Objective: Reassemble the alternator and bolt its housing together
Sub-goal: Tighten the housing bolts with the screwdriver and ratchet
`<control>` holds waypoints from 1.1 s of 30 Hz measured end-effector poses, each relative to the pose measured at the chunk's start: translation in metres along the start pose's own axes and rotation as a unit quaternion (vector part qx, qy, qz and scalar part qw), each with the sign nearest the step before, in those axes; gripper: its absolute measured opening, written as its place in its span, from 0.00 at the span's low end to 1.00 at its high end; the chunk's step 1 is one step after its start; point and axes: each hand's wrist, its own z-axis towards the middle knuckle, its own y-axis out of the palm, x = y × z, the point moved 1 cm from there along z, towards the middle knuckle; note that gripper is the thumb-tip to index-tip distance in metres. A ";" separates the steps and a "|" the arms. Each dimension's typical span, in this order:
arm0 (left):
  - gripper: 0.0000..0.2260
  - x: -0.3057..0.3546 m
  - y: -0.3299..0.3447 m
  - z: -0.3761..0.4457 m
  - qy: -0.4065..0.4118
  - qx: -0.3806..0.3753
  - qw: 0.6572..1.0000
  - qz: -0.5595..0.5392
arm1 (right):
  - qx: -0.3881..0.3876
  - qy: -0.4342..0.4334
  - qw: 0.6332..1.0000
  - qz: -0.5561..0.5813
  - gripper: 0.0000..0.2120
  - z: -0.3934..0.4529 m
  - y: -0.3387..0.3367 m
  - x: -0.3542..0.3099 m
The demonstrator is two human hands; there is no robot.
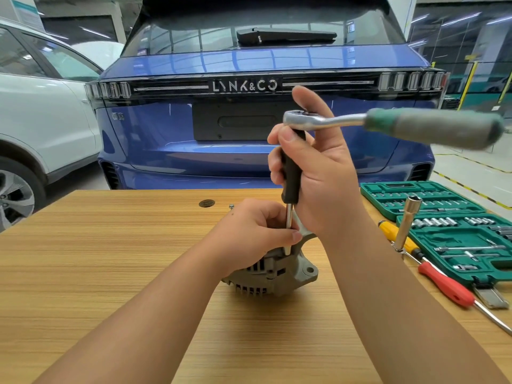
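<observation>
green case (388, 210): sockets, bits | right hand (324, 176): driver (291, 173)

A car workshop: a blue Lynk & Co SUV (249, 106) stands beyond the wooden table (110, 273), a white car (41, 120) beside it (yellow floor markings too), an open green socket set (448, 228) at the table's right edge.

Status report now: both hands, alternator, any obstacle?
Right hand grips black driver handle, ratchet on top. Left hand pinches the shaft at alternator. Nothing blocking.
</observation>
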 end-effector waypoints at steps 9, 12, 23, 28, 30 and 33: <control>0.05 0.001 -0.001 0.000 -0.001 -0.001 1.000 0.002 | -0.088 0.079 0.985 0.126 0.23 0.002 -0.005 -0.011; 0.04 0.001 -0.001 0.000 0.001 -0.007 1.000 -0.008 | -0.044 0.112 0.988 0.099 0.27 0.004 0.000 -0.013; 0.06 0.001 -0.002 0.000 0.002 -0.014 1.000 0.004 | -0.043 0.122 0.987 0.094 0.16 0.002 -0.009 -0.015; 0.06 0.001 -0.001 0.000 -0.005 -0.007 1.000 0.003 | -0.035 0.024 0.999 0.007 0.19 0.002 0.000 -0.006; 0.05 0.001 -0.002 0.001 -0.008 -0.009 1.000 0.003 | -0.033 0.032 0.998 0.034 0.19 0.002 -0.002 -0.006; 0.05 0.001 -0.003 0.001 -0.008 -0.011 1.000 -0.010 | -0.075 0.078 0.985 0.133 0.20 0.002 -0.004 -0.009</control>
